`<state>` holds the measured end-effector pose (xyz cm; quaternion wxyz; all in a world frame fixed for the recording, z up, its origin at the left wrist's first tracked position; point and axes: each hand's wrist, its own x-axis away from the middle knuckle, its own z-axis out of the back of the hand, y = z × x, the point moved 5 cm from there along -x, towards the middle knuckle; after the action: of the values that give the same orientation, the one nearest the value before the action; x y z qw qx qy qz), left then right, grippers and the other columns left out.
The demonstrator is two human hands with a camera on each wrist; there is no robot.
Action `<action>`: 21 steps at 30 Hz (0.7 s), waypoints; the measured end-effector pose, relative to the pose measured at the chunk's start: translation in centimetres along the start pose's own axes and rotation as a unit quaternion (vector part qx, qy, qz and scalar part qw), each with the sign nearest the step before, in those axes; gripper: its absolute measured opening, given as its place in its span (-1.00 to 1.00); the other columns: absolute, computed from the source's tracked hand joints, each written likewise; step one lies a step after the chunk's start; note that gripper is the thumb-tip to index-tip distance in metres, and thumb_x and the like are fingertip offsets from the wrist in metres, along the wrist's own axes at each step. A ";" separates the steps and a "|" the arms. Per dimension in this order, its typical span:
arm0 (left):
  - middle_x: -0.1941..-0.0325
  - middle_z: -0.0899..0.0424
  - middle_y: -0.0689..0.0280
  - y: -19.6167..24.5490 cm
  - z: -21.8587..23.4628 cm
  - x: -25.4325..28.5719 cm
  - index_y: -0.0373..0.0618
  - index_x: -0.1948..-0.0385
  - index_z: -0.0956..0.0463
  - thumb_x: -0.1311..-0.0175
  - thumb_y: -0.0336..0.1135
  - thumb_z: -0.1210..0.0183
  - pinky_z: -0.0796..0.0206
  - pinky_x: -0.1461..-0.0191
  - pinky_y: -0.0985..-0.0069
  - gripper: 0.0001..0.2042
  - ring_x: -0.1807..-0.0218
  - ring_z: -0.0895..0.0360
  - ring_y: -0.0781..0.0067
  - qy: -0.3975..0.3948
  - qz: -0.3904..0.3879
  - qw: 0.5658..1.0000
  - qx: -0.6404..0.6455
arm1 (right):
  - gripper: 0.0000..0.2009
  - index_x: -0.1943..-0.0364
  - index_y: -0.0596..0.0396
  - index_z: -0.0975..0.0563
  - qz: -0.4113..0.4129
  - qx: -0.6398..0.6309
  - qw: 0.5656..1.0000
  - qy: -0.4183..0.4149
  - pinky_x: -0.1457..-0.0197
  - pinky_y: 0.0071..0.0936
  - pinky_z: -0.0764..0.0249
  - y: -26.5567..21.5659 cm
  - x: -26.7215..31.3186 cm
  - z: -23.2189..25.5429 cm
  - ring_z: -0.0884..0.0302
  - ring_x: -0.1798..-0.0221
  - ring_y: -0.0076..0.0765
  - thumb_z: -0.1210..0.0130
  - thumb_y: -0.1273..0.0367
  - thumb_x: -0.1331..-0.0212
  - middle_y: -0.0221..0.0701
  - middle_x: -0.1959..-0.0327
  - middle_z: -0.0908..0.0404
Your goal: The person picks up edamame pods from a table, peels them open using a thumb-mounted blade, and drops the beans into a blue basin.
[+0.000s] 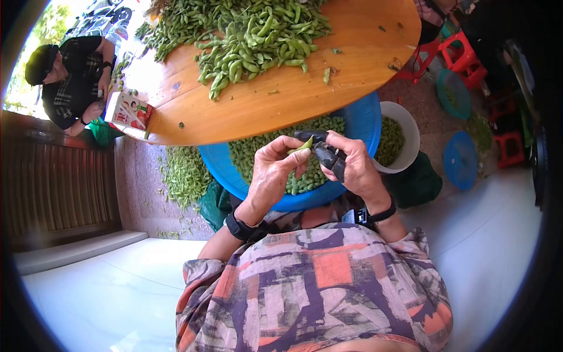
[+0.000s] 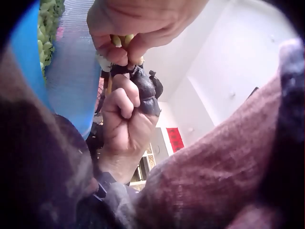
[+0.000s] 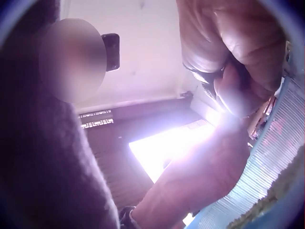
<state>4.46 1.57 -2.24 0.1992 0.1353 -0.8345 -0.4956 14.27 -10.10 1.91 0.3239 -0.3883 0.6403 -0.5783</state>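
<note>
My left hand [image 1: 271, 170] pinches a green pod [image 1: 301, 147] between thumb and fingers, above a blue basin [image 1: 363, 126] of shelled green beans [image 1: 246, 154]. Black wrapping [image 1: 328, 157] covers fingers of my right hand [image 1: 360, 173], whose curled fingertips meet the pod's end. In the left wrist view, the left hand [image 2: 147, 21] holds the pod [image 2: 122, 40] right against the black-wrapped fingers of the right hand [image 2: 128, 124]. The right wrist view shows both hands close together; the pod is hidden there.
Unshelled pods [image 1: 258, 44] are heaped on the wooden table [image 1: 223, 117], near a white-and-red box [image 1: 129, 111]. A white bucket [image 1: 413, 132] stands right of the basin, a heap of pods or husks [image 1: 182, 176] lies on the floor at left. Another person [image 1: 76, 76] sits at far left.
</note>
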 end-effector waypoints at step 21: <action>0.56 -0.53 0.31 1.3 0.1 0.0 -0.26 0.40 -0.48 -0.34 -0.35 -0.14 -0.27 0.46 0.52 -0.83 0.53 -0.45 0.50 -0.051 -0.073 0.920 -0.381 | -0.85 0.34 0.28 -0.49 0.017 0.202 0.979 0.032 0.32 -0.39 -0.36 -0.1 0.2 -0.4 -0.39 0.47 -0.20 0.02 0.62 0.06 -0.17 0.51 -0.44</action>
<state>4.37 2.28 -1.13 0.1566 0.0840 -0.5795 -0.7953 13.84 -10.07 2.04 0.3845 -0.2850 0.5274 -0.7020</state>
